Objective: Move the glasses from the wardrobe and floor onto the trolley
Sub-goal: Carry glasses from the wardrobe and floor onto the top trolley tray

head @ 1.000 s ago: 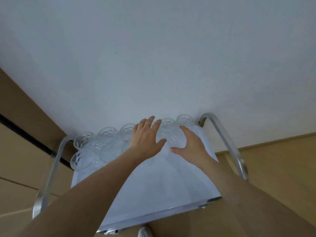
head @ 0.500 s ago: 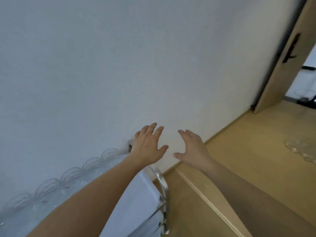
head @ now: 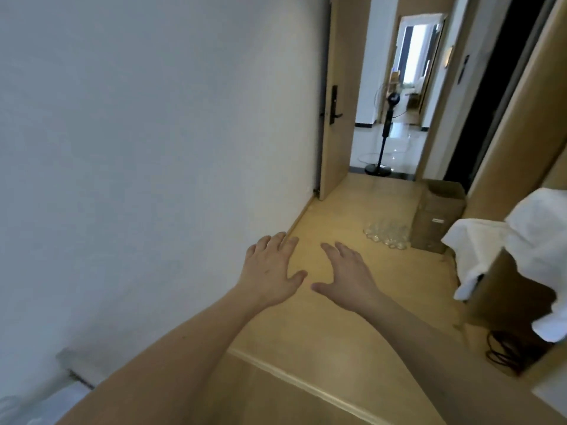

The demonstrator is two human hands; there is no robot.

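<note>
Two bare forearms are reaching forward from the bottom of the view into a narrow room with a pale wooden floor (head: pixel 352 332). The left hand (head: pixel 270 271) is hovering at about eleven o'clock from the middle of the view, fingers spread and holding nothing; the right hand (head: pixel 346 276) is just beside it at about one o'clock, also spread and empty. The cluster of clear, rounded drinking glasses (head: pixel 387 235) is standing on the floor at about two o'clock from the hands, well apart from them and close to a brown cardboard box (head: pixel 435 216) on its right side. At the bottom left corner, about seven o'clock, a blurred pale corner of the trolley (head: pixel 27 409) is just showing against the plain white wall (head: pixel 138 148); the glasses on it cannot be made out. At three o'clock, white cloth (head: pixel 521 240) is hanging over a tan piece of furniture, with a coil of black cable (head: pixel 509 351) on the floor beneath. An open wooden door (head: pixel 336 96) at twelve o'clock is leading to a bright tiled hallway with a black standing fan (head: pixel 385 124). The risks, as a judgement: the glasses are transparent and hard to see against the floor, so a step could be knocking them over; they are packed together, so grabbing one carelessly could be tipping its neighbours; and the cable could be catching a foot.
</note>
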